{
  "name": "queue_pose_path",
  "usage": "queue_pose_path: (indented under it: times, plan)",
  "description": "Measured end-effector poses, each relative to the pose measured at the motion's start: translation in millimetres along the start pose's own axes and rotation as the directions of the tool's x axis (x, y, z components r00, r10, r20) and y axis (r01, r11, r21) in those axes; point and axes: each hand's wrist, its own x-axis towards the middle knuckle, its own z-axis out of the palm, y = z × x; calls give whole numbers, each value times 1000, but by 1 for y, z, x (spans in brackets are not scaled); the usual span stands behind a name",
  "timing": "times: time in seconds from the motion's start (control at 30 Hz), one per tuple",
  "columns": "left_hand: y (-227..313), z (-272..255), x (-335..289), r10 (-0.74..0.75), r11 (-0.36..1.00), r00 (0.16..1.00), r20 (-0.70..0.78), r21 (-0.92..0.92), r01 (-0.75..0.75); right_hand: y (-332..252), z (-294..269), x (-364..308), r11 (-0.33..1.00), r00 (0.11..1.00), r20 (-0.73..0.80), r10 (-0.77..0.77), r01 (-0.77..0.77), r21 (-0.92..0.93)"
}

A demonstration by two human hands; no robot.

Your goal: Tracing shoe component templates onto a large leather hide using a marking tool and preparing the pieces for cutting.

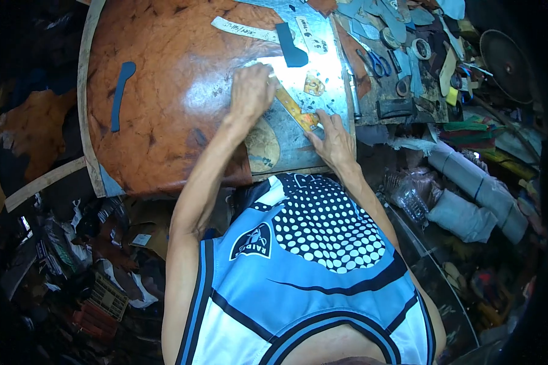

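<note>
A narrow yellow-brown strip (292,108) lies slantwise on a shiny metal sheet (341,91). My left hand (251,91) is closed at its upper end, fingers curled under; a bit of something pale shows by the fingertips, too small to name. At the lower end, my right hand (336,145) has thumb and forefinger on the strip, a small white spot between them. Beyond my hands lie a dark L-shaped piece (293,48) and a long pale curved pattern piece (243,28). A small yellow-brown scrap (314,85) rests right of the strip.
Brown leather (158,91) covers the table's left part, with a dark curved piece (121,97) on it. At the right, a cluttered board holds blue-handled scissors (380,66), tape rolls (421,48) and scraps. Wrapped bundles (469,176) lie beside the table.
</note>
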Motion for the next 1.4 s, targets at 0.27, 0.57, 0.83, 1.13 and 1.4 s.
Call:
queue_pose_path:
  times: [0.27, 0.57, 0.83, 1.13, 1.4]
  plan:
    - [-24, 7, 17, 46, 995, 998, 36, -86, -42, 4, -7, 13, 996, 999, 45, -17, 14, 83]
    - [-24, 8, 4, 52, 992, 999, -3, -112, -52, 48, -16, 35, 674, 978, -80, 192, -73, 735]
    - [8, -8, -5, 397, 894, 813, 426, 21, -448, 67, -31, 86, 923, 927, -370, 68, 82, 375]
    - [16, -19, -2, 486, 840, 765, 422, 16, -543, 105, -45, 96, 993, 876, -468, 119, -106, 55]
    - [0, -28, 4, 401, 916, 827, 395, -194, -351, 110, -38, 106, 988, 830, -557, -12, -75, -134]
